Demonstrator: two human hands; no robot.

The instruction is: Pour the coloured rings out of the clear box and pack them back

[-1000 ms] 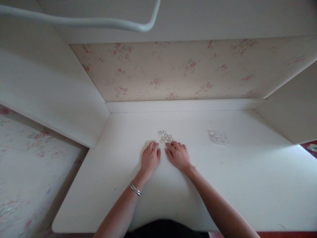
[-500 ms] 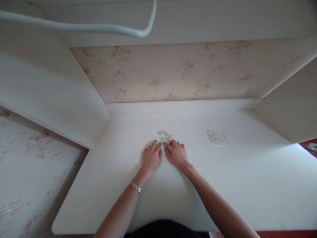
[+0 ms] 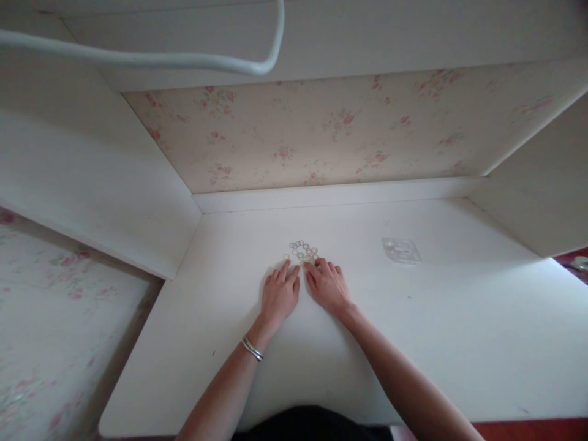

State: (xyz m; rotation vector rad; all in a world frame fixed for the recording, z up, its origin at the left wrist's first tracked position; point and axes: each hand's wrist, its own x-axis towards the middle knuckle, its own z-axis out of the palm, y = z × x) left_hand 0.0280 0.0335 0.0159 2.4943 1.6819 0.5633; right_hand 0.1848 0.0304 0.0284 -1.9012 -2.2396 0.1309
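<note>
Several small thin rings, like little elastic bands, lie flat in a cluster on the white desk. Dark grey rings [image 3: 300,244] curve along the far side, pinkish ones [image 3: 313,251] are at the right, and a green ring [image 3: 301,255] sits near the middle. My left hand [image 3: 280,290] rests on the desk with fingers spread; one fingertip is at a yellowish ring [image 3: 286,257] lying apart on the left. My right hand [image 3: 327,285] lies opposite, fingers bent and apart, its fingertips at the near right edge of the cluster. Neither hand lifts anything.
A clear plastic bag [image 3: 401,251] lies on the desk [image 3: 441,343] to the right. White side panels [image 3: 101,165] and a flowered back wall [image 3: 340,135] enclose the far side. A white bent tube [image 3: 184,60] hangs across the upper left.
The view has tilted slightly. My left index fingertip has moved a little off the near rings; otherwise both hands and the rings stay almost in place.
</note>
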